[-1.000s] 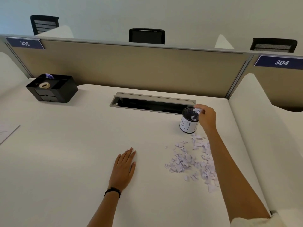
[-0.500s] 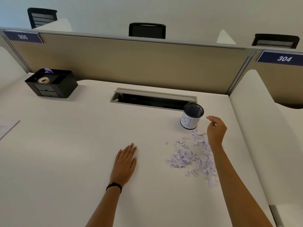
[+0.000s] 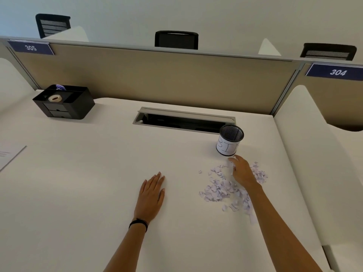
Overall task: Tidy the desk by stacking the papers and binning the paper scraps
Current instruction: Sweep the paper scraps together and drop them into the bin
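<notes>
A pile of small white paper scraps (image 3: 218, 189) lies on the white desk (image 3: 78, 193), right of centre. Just behind it stands a black mesh cup (image 3: 228, 148) with a white label reading "BIN", upright and open at the top. My right hand (image 3: 242, 173) rests on the far side of the pile, just in front of the cup, with its fingers curled around a few scraps. My left hand (image 3: 151, 195) lies flat on the desk left of the pile, palm down, fingers apart, holding nothing. A sheet of paper (image 3: 9, 156) shows at the left edge.
A black desk organiser (image 3: 64, 105) with a tape roll sits at the back left. An open cable slot (image 3: 182, 120) runs along the back centre, close to the cup. A tan partition (image 3: 157, 75) closes off the back, and a white side divider (image 3: 304, 154) the right.
My right hand was at the cup's rim with scraps, then drew back and came down onto the pile, where its fingers closed on more scraps. My left hand stayed flat.
</notes>
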`<state>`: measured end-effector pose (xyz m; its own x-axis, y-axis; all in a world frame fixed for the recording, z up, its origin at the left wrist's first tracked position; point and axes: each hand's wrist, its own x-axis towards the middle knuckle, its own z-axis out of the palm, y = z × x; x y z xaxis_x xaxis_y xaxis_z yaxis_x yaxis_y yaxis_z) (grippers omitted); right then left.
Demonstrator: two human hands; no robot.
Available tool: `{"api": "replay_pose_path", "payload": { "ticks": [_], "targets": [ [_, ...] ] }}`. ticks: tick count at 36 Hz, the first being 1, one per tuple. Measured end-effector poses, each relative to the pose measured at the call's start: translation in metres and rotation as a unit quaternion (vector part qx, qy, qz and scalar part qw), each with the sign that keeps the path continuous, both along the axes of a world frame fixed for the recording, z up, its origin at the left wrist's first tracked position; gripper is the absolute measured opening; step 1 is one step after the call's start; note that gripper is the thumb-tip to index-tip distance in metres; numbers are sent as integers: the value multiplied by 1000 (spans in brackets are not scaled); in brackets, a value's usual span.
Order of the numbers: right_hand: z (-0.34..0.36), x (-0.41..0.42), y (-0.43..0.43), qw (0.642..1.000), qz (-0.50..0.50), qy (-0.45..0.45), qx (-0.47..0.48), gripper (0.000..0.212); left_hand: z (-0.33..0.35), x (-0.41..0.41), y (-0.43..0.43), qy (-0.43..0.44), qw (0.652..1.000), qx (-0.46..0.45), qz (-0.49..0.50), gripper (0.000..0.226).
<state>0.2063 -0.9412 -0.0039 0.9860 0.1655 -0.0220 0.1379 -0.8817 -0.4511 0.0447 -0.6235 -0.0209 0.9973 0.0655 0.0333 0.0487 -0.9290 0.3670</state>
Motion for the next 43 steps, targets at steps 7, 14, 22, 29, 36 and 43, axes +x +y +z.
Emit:
{"api": "replay_pose_path", "payload": {
  "ticks": [7, 14, 22, 29, 36, 43],
  "targets": [
    [5, -6, 2, 999, -29, -31, -27, 35, 18, 15, -64, -30, 996, -84, -28, 60],
    [9, -10, -11, 998, -56, -13, 35, 19, 18, 34, -126, -50, 976, -54, -203, 52],
    [55, -10, -17, 970, -89, -50, 222, 20, 26, 45, -134, -119, 966, -47, -223, 24],
    [91, 13, -12, 928, -136, -53, 344, 13, 23, 56, -135, -74, 970, -133, -190, 18],
    [103, 45, 1, 918, -172, -46, 353, 16, 56, 80, -139, -91, 952, -279, -82, 12],
    [105, 63, 9, 931, -163, -34, 324, 17, 82, 126, -142, -100, 920, -378, -21, 8]
  ]
}}
